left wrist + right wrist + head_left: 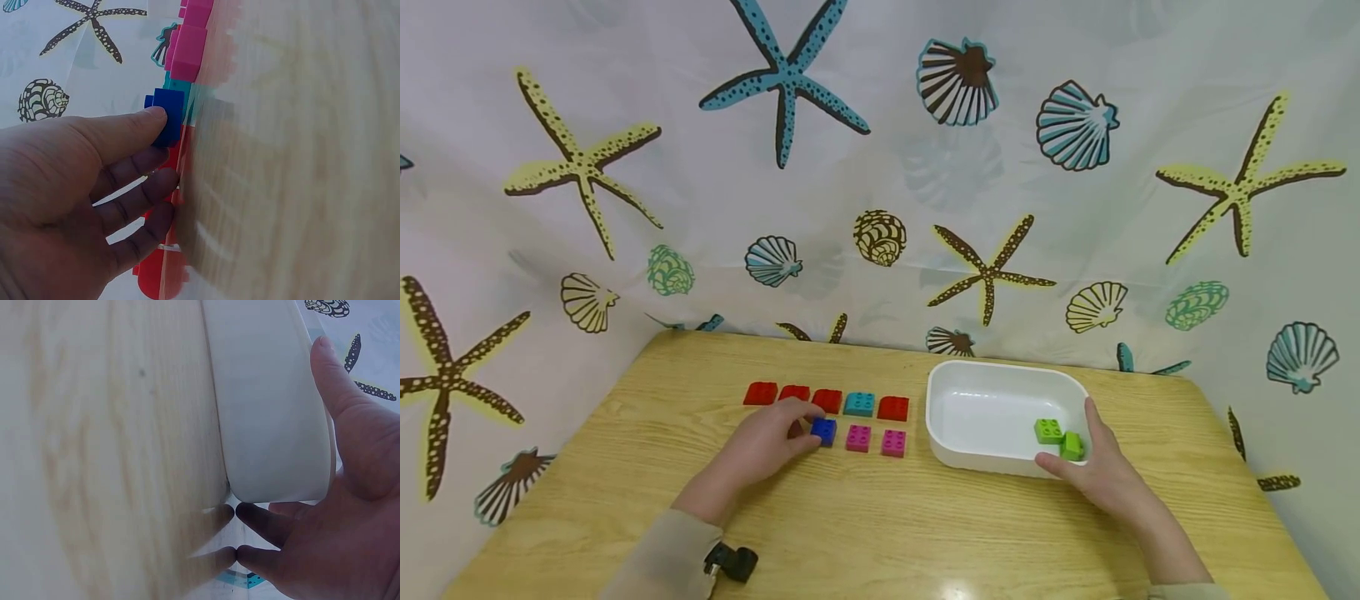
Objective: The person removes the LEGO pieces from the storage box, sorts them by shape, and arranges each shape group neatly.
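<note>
My left hand (767,442) pinches a blue building block (823,431) between thumb and index finger, at the left end of the near row. In the left wrist view the thumb lies on the side of the blue block, and the other fingers are loosely bent beside the red blocks (160,272). My right hand (1105,473) holds the near right corner of a white plastic tray (953,457), thumb at the near rim and fingers along the right end. Two lime-green blocks (1048,431) are inside the tray, near that corner.
Behind the blue block runs a row of several red blocks (892,408) with one teal block (860,404) among them. Two pink blocks (858,438) stand right of the blue one. The wooden table (880,533) ends at a curtain (850,183) printed with shells and starfish.
</note>
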`<state>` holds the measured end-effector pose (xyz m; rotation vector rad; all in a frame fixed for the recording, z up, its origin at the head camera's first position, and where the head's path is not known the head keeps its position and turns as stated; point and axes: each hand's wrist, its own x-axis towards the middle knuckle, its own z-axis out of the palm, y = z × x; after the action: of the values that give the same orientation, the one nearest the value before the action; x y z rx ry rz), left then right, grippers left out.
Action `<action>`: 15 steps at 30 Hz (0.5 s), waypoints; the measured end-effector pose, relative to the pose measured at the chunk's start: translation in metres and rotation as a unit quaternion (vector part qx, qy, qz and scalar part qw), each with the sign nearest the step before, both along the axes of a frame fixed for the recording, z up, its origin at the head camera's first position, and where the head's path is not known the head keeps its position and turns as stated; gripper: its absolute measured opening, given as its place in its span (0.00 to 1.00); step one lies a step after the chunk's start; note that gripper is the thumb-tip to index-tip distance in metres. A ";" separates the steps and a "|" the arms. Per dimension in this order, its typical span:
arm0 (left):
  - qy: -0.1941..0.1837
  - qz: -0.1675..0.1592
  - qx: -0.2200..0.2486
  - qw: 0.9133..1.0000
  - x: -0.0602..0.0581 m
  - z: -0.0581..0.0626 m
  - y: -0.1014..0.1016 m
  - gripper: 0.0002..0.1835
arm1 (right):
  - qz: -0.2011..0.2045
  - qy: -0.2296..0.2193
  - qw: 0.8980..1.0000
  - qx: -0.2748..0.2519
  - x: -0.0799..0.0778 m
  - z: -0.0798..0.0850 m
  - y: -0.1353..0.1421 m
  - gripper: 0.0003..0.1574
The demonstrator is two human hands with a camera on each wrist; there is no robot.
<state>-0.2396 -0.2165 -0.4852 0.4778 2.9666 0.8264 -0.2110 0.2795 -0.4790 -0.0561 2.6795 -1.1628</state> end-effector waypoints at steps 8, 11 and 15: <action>-0.004 0.000 -0.008 1.000 0.001 -0.001 0.001 0.18 | 0.002 0.009 1.000 -0.002 0.001 -0.001 0.000 0.85; -0.002 0.002 -0.012 1.000 0.000 -0.003 0.001 0.18 | 0.004 0.010 1.000 -0.001 0.000 -0.001 0.001 0.85; -0.001 0.003 -0.018 1.000 -0.001 -0.003 0.001 0.18 | 0.006 0.011 1.000 0.000 0.000 0.000 0.001 0.86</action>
<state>-0.2406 -0.2154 -0.4885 0.4648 2.9762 0.7736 -0.2110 0.2800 -0.4792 -0.0843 2.6949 -1.1657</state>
